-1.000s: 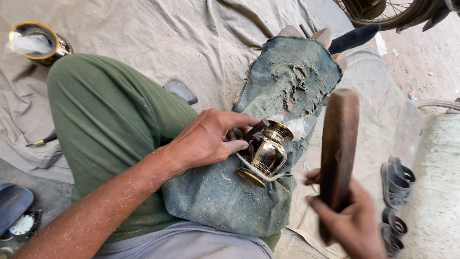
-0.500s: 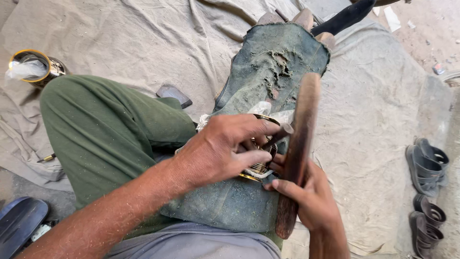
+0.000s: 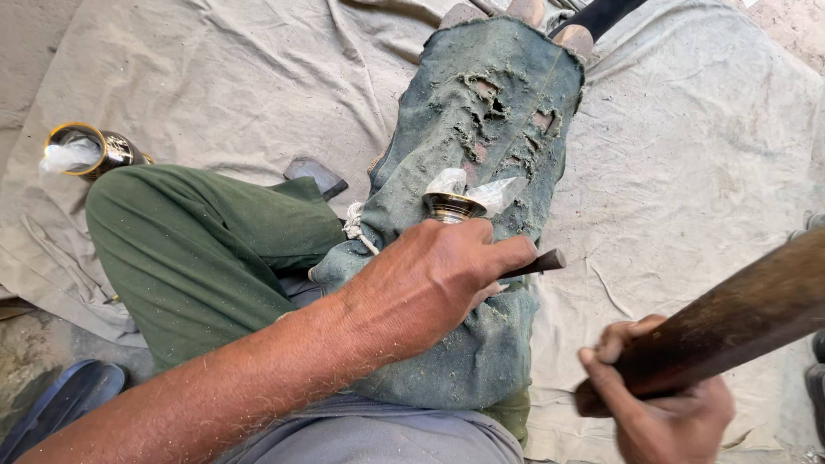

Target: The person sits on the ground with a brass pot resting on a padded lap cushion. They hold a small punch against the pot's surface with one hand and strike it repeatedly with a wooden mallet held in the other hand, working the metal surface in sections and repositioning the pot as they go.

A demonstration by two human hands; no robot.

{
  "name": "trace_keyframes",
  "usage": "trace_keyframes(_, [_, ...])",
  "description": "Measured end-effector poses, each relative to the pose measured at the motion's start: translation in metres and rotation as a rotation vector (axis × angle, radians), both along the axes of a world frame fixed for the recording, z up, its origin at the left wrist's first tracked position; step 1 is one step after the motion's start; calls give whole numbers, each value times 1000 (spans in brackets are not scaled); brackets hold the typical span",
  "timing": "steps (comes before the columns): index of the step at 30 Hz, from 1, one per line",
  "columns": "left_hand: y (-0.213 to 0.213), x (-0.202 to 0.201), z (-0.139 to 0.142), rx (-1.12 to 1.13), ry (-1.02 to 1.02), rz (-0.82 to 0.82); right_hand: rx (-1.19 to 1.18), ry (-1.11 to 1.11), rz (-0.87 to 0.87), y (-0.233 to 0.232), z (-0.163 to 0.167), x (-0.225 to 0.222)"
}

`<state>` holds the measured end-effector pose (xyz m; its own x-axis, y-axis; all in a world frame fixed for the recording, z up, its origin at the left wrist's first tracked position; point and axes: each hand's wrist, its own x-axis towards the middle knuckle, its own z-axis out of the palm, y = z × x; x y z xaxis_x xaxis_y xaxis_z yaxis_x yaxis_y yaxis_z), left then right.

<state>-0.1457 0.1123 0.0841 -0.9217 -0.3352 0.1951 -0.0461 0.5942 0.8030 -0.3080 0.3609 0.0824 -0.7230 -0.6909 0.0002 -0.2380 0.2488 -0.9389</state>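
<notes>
Left hand (image 3: 434, 279) over a small shiny metal vessel (image 3: 453, 206) on worn denim cloth (image 3: 490, 129) across the lap, fingers (image 3: 507, 253) closed on a thin dark punch (image 3: 537, 263). Clear plastic wrap (image 3: 494, 191) stuffed in the vessel's mouth. Right hand (image 3: 657, 404) at lower right, fingers wrapped around a dark wooden mallet (image 3: 739, 318), well apart. Far left on grey sheet (image 3: 215, 86): second brass pot (image 3: 90, 150), plastic inside.

A glossy brass vessel (image 3: 453, 206), stuffed with crinkled clear plastic (image 3: 498, 193), sits on frayed, rough denim cloth (image 3: 490, 129). Right of the denim, the wooden bat (image 3: 730, 322) looks dark, worn and matt. Beneath lies dull, creased canvas sheet (image 3: 687, 172).
</notes>
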Motion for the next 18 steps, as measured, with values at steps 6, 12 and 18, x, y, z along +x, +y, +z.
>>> trace_keyframes(6, [5, -2, 7, -42, -56, 25, 519, 237, -74, 14, 8, -29])
trace_keyframes(12, [8, -1, 12, -53, -121, 28, 1157, 459, 138, 11, 20, -39])
trace_keyframes(18, [11, -2, 11, -79, -134, 49, 1211, 480, 150, -4, 25, -45])
